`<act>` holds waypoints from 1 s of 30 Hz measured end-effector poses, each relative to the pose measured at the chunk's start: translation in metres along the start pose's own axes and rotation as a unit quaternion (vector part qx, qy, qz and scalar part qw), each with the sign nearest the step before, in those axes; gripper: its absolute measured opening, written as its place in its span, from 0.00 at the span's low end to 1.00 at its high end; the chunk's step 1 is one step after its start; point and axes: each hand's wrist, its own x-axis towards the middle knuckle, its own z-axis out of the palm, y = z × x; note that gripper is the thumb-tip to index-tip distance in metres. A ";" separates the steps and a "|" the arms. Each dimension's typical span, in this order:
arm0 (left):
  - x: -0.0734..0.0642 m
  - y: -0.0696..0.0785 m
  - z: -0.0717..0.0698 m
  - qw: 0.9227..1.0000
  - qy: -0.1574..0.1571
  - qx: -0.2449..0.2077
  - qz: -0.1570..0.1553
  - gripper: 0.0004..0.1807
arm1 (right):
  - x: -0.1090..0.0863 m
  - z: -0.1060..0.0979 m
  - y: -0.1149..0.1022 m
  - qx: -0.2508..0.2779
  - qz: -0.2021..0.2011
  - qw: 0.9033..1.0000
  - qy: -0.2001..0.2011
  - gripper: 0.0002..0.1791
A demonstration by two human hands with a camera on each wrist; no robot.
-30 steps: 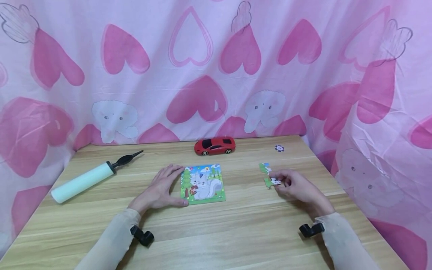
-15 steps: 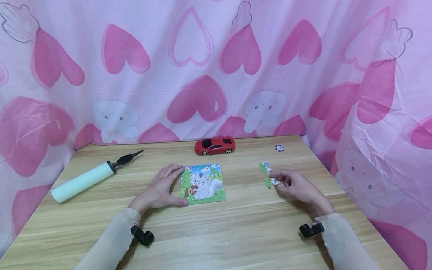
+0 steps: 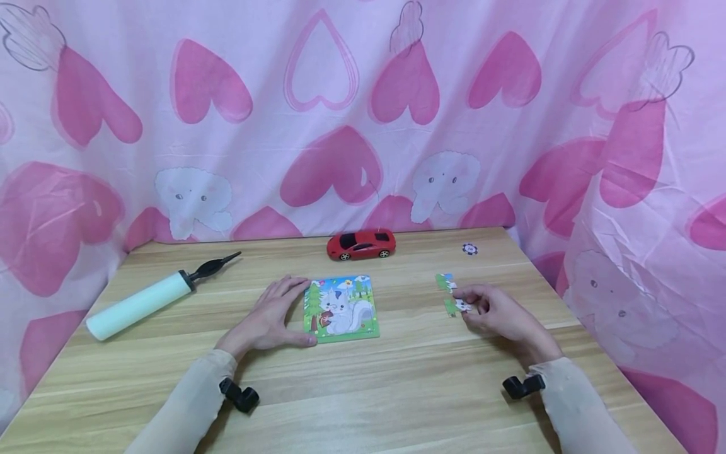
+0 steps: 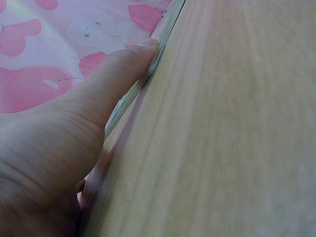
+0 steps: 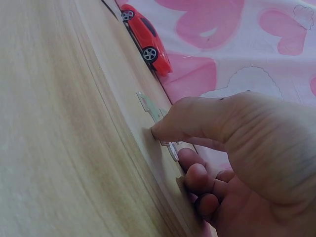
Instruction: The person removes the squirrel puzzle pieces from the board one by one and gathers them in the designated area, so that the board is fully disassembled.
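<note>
In the head view a square jigsaw puzzle (image 3: 342, 309) with a white squirrel picture lies on the table. My left hand (image 3: 272, 317) spans its left side, thumb at the near corner and fingers at the far one. The left wrist view shows the straight thumb (image 4: 116, 74) resting on the board's edge. Farther right, my right hand (image 3: 501, 313) pinches a green and white puzzle piece (image 3: 452, 307) between thumb and index finger, close over the table. A second puzzle piece (image 3: 445, 282) lies just beyond it. In the right wrist view the other fingers are curled.
A red toy car (image 3: 361, 245) stands near the table's back edge. At the back right lies a blue and white chip (image 3: 469, 250). A pale green hand pump (image 3: 142, 306) with a black nozzle lies on the left. Pink curtains (image 3: 334, 167) hang behind the table.
</note>
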 end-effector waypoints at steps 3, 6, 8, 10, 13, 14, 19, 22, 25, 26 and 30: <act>0.000 0.001 -0.001 1.000 0.000 0.001 0.000 0.72 | 0.000 0.000 -0.001 0.004 -0.001 1.000 0.000 0.27; -0.001 0.001 -0.001 1.000 -0.002 0.004 -0.003 0.72 | -0.001 -0.001 0.000 0.011 -0.010 1.000 0.002 0.30; 0.000 0.001 -0.001 1.000 -0.002 0.006 -0.002 0.72 | -0.001 -0.001 0.000 0.013 -0.016 1.000 0.007 0.33; 0.000 0.001 -0.001 1.000 0.000 0.006 -0.002 0.72 | -0.001 -0.003 0.000 0.009 -0.024 1.000 0.015 0.36; 0.001 0.001 -0.001 1.000 0.003 0.006 0.004 0.72 | 0.000 -0.005 -0.002 -0.004 -0.031 0.999 0.034 0.37; 0.001 0.001 0.000 1.000 0.003 0.006 0.006 0.72 | 0.001 -0.006 -0.003 -0.008 -0.031 0.999 0.042 0.37; 0.000 0.000 0.001 1.000 0.003 0.005 0.007 0.72 | 0.007 -0.006 -0.013 -0.004 -0.053 0.996 0.075 0.36; 0.000 0.000 0.001 1.000 0.006 0.005 0.005 0.72 | 0.015 -0.003 -0.026 0.013 -0.077 0.993 0.089 0.37; -0.001 0.000 0.000 1.000 0.006 0.005 0.005 0.71 | 0.025 0.001 -0.042 0.035 -0.096 0.990 0.093 0.40; -0.001 0.000 0.000 1.000 0.005 0.005 0.005 0.71 | 0.029 0.002 -0.048 0.039 -0.101 0.990 0.093 0.41; -0.001 0.000 0.000 1.000 0.003 0.005 0.004 0.71 | 0.043 0.010 -0.072 0.047 -0.115 0.989 0.086 0.44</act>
